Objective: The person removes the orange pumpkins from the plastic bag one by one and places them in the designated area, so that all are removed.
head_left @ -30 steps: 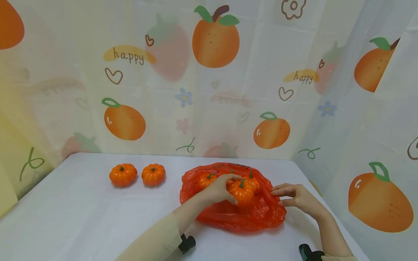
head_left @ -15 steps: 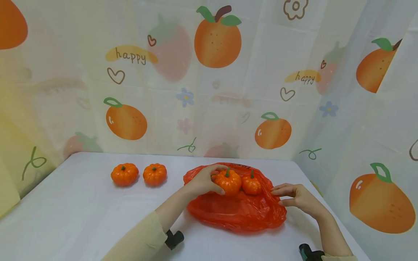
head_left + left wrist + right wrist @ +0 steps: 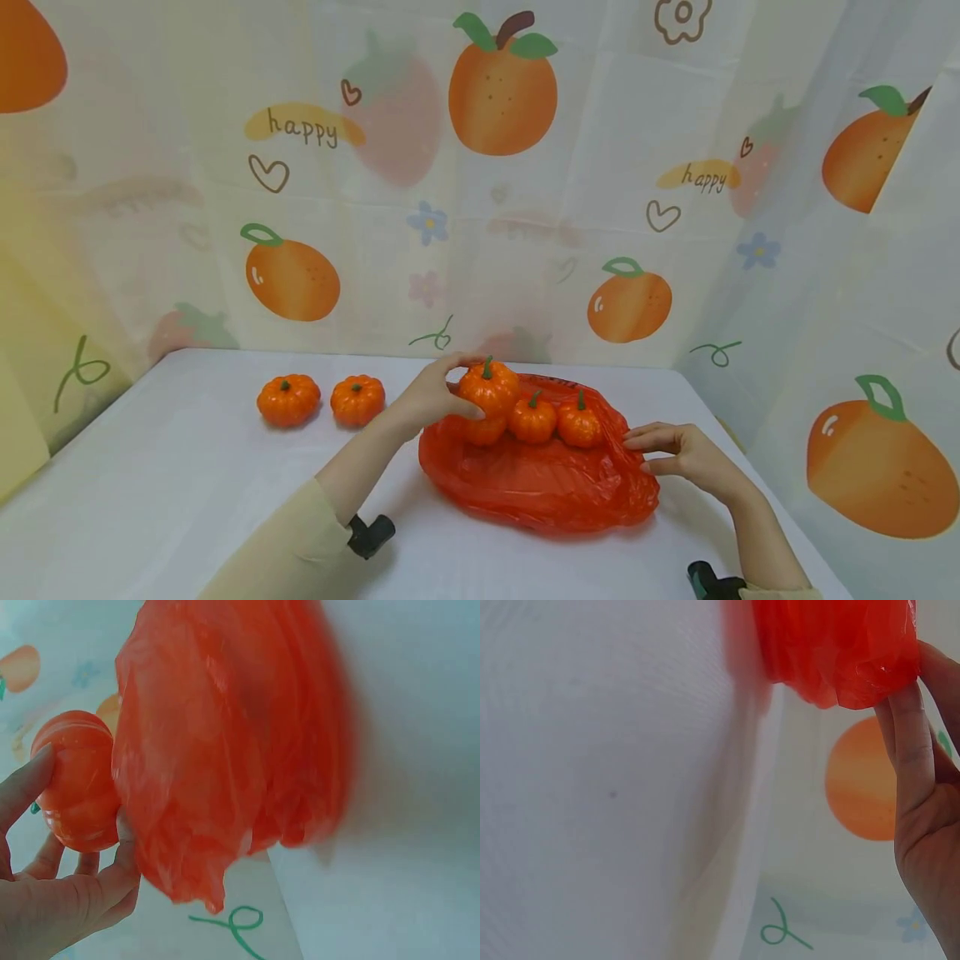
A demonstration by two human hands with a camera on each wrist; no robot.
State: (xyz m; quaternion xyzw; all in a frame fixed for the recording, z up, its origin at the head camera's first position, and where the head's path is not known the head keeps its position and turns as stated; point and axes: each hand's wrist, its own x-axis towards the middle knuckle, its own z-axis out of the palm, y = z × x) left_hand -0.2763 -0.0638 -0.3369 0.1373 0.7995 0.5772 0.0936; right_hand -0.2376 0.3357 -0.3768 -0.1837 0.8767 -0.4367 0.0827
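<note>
Since the earlier frame, the left hand [image 3: 435, 393] has moved to the left and up, and it has carried one pumpkin [image 3: 491, 386] with it, so the middle pumpkin [image 3: 533, 420] now shows whole. The held pumpkin is at the left back part of the red bag [image 3: 536, 487] — just above the left pumpkin [image 3: 483, 431], and whether these two touch I cannot tell. The left thumb and fingers are curved around its sides, probably because a smooth round thing needs support from both sides. The right hand [image 3: 682, 454] pinches the bag's edge between thumb and fingers; this seems to keep the thin plastic from sliding and its mouth wide. The right pumpkin [image 3: 580, 424] sits in this mouth also, beside the middle one.

On the white table [image 3: 225, 500], two more pumpkins [image 3: 288, 401] stand upright at the left, near each other but apart. Behind hangs a pale curtain [image 3: 517, 250] — printed with oranges, hearts and the word "happy".
</note>
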